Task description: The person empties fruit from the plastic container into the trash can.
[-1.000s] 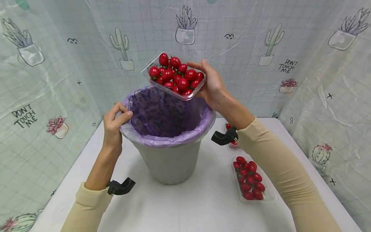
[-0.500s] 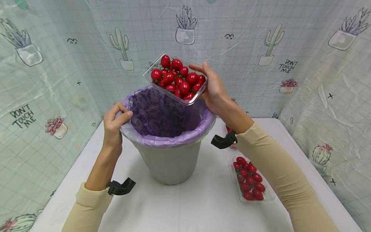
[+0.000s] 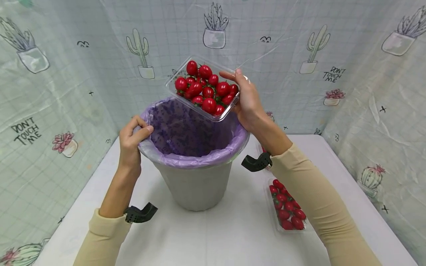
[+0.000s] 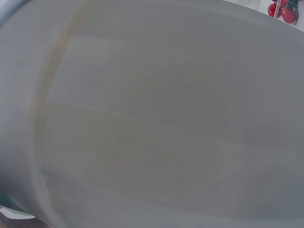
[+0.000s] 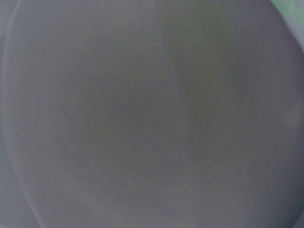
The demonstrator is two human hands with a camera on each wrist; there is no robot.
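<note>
In the head view a grey trash can stands on the white table, lined with a purple butterfly-print bag folded over its rim. My left hand grips the rim and liner at the left, thumb over the edge. Above the can's mouth my right hand holds the right end of a clear plastic box of red cherry tomatoes. The box is tilted, its open top toward me, and the tomatoes lie inside. The bin's grey wall fills the left wrist view; the right wrist view is blurred grey.
A second clear box of cherry tomatoes lies on the table to the right, partly behind the right sleeve. Farther back, another red-filled box is mostly hidden by the right forearm. Patterned sheeting walls the back and sides.
The tomato box in my right hand has shifted slightly down and to the right, mostly in the first half second. My left hand keeps its hold on the rim.
</note>
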